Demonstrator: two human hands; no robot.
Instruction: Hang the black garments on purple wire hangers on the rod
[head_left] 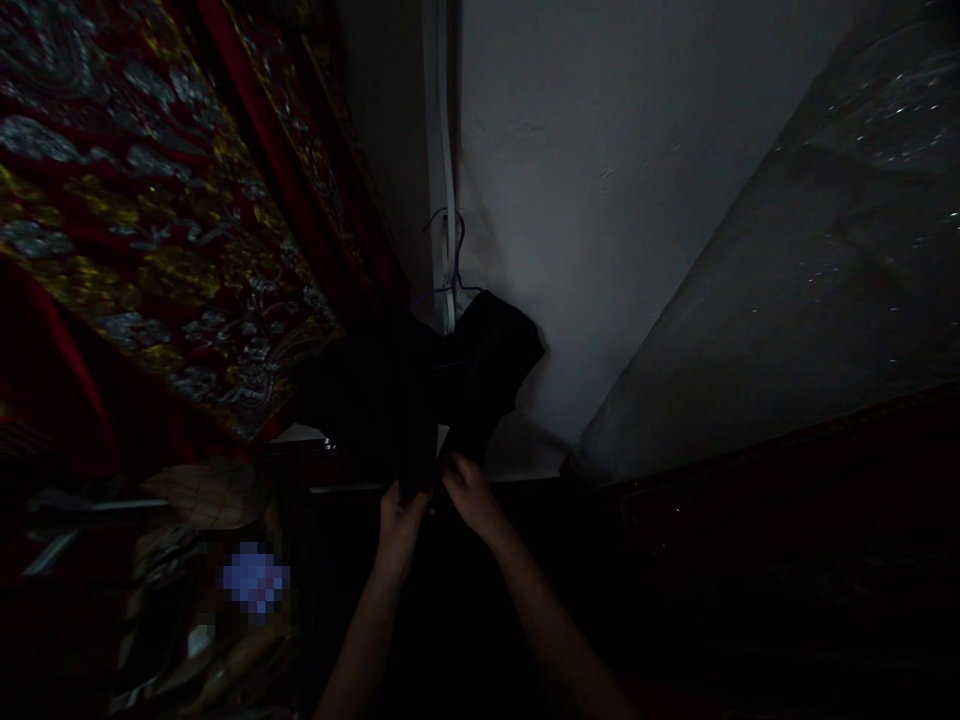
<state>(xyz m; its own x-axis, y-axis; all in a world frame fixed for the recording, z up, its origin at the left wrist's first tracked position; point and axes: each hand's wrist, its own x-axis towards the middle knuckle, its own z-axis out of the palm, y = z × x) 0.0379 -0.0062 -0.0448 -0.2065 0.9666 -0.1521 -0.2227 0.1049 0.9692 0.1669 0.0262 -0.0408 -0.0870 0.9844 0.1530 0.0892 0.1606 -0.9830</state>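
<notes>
A black garment [495, 350] hangs on a thin wire hanger [460, 250] against the wall, beneath a pale vertical strip. The room is so dark that its exact kind does not show. My left hand [403, 505] is closed on the lower front edge of the cloth. Close beside it, my right hand [465, 485] pinches the other front edge, and a small gap of light shows between the two sides just above. The fingertips of both hands are partly lost in the dark fabric.
Red cloth with gold and silver embroidery [187, 220] hangs at the left. Sparkly translucent sheeting [825, 250] slopes across the right side of the pale wall [600, 180]. Mixed items, one a blurred blue patch [255, 578], lie at the lower left.
</notes>
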